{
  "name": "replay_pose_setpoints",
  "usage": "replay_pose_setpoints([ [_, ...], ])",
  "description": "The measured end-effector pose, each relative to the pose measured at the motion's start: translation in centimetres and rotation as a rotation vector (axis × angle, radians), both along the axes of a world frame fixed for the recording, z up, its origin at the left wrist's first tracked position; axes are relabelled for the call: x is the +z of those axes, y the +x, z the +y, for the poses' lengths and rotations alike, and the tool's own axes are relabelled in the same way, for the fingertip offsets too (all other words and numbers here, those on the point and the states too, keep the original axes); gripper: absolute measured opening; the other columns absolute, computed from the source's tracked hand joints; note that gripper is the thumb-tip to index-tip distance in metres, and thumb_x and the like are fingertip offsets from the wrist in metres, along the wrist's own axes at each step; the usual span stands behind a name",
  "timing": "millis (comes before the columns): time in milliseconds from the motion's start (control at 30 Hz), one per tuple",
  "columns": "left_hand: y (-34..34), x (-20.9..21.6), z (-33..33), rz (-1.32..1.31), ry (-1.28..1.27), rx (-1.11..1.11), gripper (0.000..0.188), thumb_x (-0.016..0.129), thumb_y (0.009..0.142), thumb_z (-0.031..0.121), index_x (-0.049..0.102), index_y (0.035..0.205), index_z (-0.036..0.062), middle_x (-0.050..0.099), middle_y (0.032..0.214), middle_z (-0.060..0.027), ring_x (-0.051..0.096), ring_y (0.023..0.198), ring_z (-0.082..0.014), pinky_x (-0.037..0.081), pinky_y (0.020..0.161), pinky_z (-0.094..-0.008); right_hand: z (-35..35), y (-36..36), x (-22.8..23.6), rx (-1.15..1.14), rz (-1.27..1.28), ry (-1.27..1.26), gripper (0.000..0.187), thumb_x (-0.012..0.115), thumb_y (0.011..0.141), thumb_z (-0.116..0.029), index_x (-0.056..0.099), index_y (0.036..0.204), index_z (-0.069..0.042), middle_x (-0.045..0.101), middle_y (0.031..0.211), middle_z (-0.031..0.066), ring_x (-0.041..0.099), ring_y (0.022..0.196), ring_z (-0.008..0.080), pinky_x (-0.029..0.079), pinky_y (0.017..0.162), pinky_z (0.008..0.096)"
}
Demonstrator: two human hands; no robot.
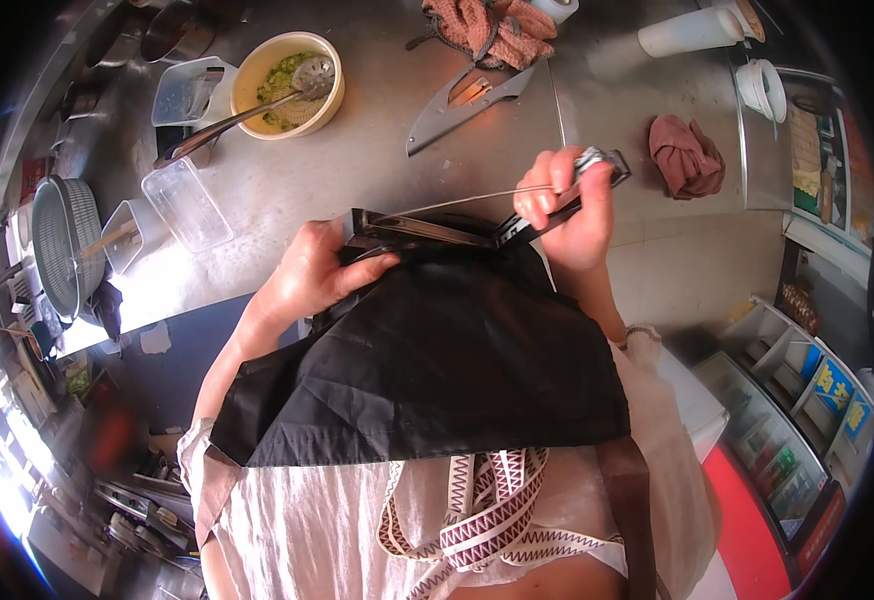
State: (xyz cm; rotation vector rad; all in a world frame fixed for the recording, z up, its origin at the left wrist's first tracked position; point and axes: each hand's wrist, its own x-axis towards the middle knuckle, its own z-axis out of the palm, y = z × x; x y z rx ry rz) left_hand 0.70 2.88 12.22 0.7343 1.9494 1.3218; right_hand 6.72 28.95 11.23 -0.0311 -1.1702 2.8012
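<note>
Both my hands hold a black, metal-edged hinged device (pixel 427 228) that looks like an opened stapler, just above the black apron (pixel 437 350) across my front. Its left end is gripped by my left hand (pixel 312 265), fingers behind and thumb along the near side. My right hand (pixel 572 215) is closed round the raised right arm, thumb near its silvery tip. A thin rod or wire (pixel 467 198) runs between the two ends. Beyond the hands, a grey blade-shaped tool (pixel 442 118) with a cut-out lies on the steel counter (pixel 387 165).
A cream bowl (pixel 240 85) holds chopped greens and a slotted ladle (pixel 314 77). Clear plastic containers (pixel 189 205) and a grey-green colander (pixel 62 245) stand left. A pink towel (pixel 497 30) lies at the back, a crumpled brownish cloth (pixel 687 160) right. A glass-fronted fridge (pixel 767 450) is lower right.
</note>
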Motion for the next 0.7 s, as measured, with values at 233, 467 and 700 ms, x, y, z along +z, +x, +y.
replay_pose_setpoints([
  [233,-0.7,0.9,1.9,0.019,-0.029,-0.031,0.025,0.068,0.080,0.020,0.059,0.095,0.0020,0.059,0.061,-0.0072,0.055,0.056,-0.0145,0.044,0.056,-0.0290,-1.5,-0.9,1.1,0.122,0.028,0.590,0.025,0.059,0.087,-0.024,0.055,0.086,0.001,0.055,0.076,0.0062,0.054,0.066,0.0110,0.043,0.061,0.0242],
  [467,-1.5,0.7,3.1,0.045,-0.003,0.058,0.029,0.067,0.080,0.024,0.058,0.095,0.0008,0.058,0.063,-0.0103,0.053,0.057,-0.0143,0.044,0.057,-0.0292,-2.2,-1.8,0.3,0.115,0.091,0.714,0.028,0.058,0.087,-0.022,0.055,0.104,0.001,0.056,0.097,0.0072,0.055,0.086,0.0164,0.044,0.077,0.0290],
  [700,-2.5,1.8,4.8,-0.420,0.083,0.141,0.038,0.068,0.081,0.027,0.055,0.102,-0.0020,0.059,0.085,-0.0034,0.050,0.077,-0.0090,0.044,0.068,-0.0255,-2.9,-1.7,-0.2,0.216,-0.091,0.655,0.034,0.061,0.086,-0.017,0.048,0.110,0.003,0.058,0.091,0.0076,0.056,0.077,0.0115,0.046,0.069,0.0267],
])
